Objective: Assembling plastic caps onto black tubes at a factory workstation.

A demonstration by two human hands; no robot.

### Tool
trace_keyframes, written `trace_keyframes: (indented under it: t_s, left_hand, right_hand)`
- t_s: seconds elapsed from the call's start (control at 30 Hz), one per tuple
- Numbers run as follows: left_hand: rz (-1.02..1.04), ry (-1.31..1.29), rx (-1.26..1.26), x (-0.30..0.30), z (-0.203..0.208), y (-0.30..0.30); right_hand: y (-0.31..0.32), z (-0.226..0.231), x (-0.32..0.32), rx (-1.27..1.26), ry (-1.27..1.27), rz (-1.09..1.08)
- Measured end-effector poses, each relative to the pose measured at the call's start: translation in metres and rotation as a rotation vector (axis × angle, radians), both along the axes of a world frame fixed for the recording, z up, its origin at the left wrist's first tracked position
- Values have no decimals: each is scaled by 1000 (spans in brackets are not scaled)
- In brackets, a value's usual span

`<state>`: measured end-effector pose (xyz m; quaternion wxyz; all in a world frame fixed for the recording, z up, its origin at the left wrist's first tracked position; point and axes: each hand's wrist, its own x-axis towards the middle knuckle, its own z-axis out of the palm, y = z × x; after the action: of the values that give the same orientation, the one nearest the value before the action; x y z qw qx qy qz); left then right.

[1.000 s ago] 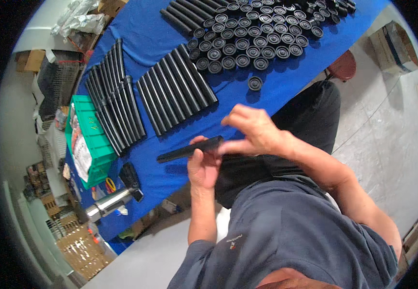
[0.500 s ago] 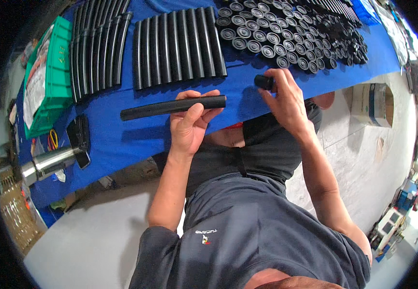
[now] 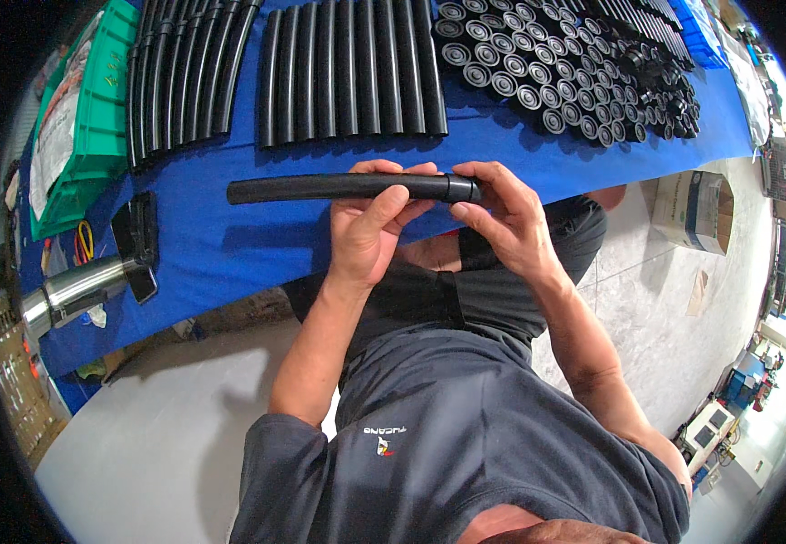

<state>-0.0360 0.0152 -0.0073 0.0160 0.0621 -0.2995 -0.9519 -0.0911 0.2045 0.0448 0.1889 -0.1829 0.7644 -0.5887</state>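
Observation:
My left hand point(image 3: 370, 227) is closed round a black tube point(image 3: 293, 188), thumb on the near side, holding it level above the blue cloth. At the tube's right end sits a black end cap point(image 3: 463, 189), which my right hand point(image 3: 511, 213) pinches between thumb and fingers. The cap meets the tube there; how far it reaches over the end cannot be made out. Beyond my hands lies a row of black tubes point(image 3: 352, 77) side by side. To its right stand many round black caps point(image 3: 529, 68), packed close together.
At the far left, more black tubes point(image 3: 184, 82) lie beside a green crate point(image 3: 94, 118). A shiny metal cylinder point(image 3: 85, 290) with a black bracket-like part point(image 3: 142, 245) rests near the table's left edge. A cardboard box point(image 3: 694, 211) stands on the floor at right.
My right hand has moved left and slightly down, bringing the cap from apart to the tube's right end. The left hand still holds the tube. The whole view has shifted slightly.

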Motion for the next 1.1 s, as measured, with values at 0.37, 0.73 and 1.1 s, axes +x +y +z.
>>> trace_keyframes:
  t_s: [0.37,0.73,1.1]
  left_hand:
    - [34,-62,17,0,4,2]
    - [-48,25,177,-2,12,-12]
    - [-10,59,116,2,-11,-14]
  right_hand:
    - [-7,5,-2,125,301,64]
    - [11,-4,-4,95,273,11]
    - [-2,-13,-11,139,408,90]
